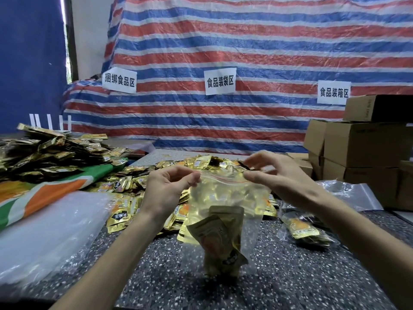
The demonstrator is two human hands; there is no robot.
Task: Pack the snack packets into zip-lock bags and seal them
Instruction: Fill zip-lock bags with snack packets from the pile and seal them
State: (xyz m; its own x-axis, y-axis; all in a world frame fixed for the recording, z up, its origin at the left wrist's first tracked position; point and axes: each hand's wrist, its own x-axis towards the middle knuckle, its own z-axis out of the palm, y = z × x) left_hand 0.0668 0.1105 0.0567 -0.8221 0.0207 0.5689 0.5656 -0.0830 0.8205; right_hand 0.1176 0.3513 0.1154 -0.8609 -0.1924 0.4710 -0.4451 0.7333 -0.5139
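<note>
Upright above the speckled table, the clear zip-lock bag holds gold snack packets at its bottom, its long axis vertical, red-lined mouth up; left hand and right hand pinch its top corners, loose packets heaped behind, cardboard boxes right

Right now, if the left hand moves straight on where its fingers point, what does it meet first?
The left hand points right along the top of the zip-lock bag it pinches, so probably the right hand at the other end; depth is unclear.
</note>
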